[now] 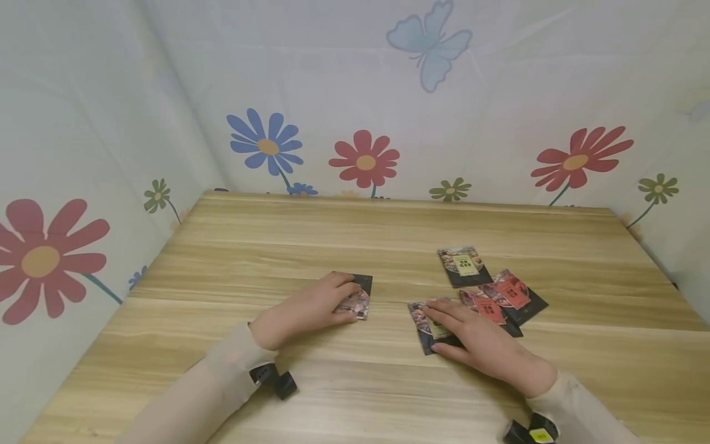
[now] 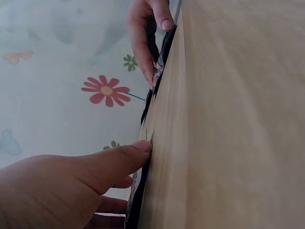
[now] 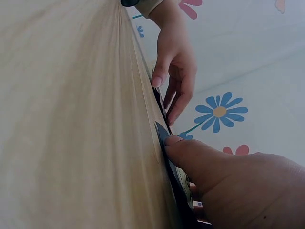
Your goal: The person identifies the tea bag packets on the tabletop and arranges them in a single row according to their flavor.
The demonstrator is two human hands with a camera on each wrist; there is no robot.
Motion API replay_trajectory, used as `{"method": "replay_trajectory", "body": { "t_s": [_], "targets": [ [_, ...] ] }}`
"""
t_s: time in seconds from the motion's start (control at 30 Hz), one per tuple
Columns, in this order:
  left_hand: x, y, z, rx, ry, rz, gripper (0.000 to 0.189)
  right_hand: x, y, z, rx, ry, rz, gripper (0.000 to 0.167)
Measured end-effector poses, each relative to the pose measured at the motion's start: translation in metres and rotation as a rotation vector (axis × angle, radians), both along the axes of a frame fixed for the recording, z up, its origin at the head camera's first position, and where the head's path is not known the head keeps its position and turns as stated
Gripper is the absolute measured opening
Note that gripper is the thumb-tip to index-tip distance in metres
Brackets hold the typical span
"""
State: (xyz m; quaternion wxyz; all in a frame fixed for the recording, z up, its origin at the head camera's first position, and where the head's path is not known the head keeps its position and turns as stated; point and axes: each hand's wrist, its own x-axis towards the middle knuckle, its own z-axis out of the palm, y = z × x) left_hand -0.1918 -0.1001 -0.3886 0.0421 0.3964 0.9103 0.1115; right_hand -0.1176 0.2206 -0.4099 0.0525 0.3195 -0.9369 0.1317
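My left hand [image 1: 313,308] holds a small dark packet [image 1: 362,298] with a food picture, its bent fingers over the top and its thumb at the near edge. In the left wrist view the left thumb [image 2: 128,160] is right at the packet's dark edge. My right hand [image 1: 479,338] rests over another food packet [image 1: 421,325], this one with a yellow label, its fingers fairly straight across it. The right thumb [image 3: 190,152] touches that packet's near side in the right wrist view. Both packets are partly hidden under the hands.
Beyond the right hand lies a packet with a yellow label [image 1: 465,265]. Two red-labelled packets, one nearer [image 1: 489,308] and one farther right [image 1: 516,294], overlap beside it. The wood-grain table [image 1: 310,228] meets a flower-printed curtain [image 1: 488,111] at the back and left.
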Motion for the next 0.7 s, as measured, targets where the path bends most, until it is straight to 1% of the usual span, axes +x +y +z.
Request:
{"method": "replay_trajectory", "body": {
  "t_s": [0.23, 0.47, 0.57, 0.7],
  "targets": [
    [0.004, -0.011, 0.001, 0.016, 0.015, -0.007, 0.05, 0.0, 0.0, 0.0, -0.001, -0.009, -0.003, 0.06],
    [0.004, -0.021, -0.001, 0.022, 0.045, -0.026, 0.044, 0.0, 0.0, 0.0, -0.002, -0.009, -0.004, 0.061],
    [0.005, -0.024, -0.001, 0.018, 0.043, -0.02, 0.044, 0.0, 0.0, 0.001, -0.004, -0.006, -0.004, 0.06],
    [0.005, -0.027, -0.002, 0.01, 0.064, -0.021, 0.044, 0.0, 0.0, 0.0, -0.002, -0.002, -0.004, 0.06]
  ]
}}
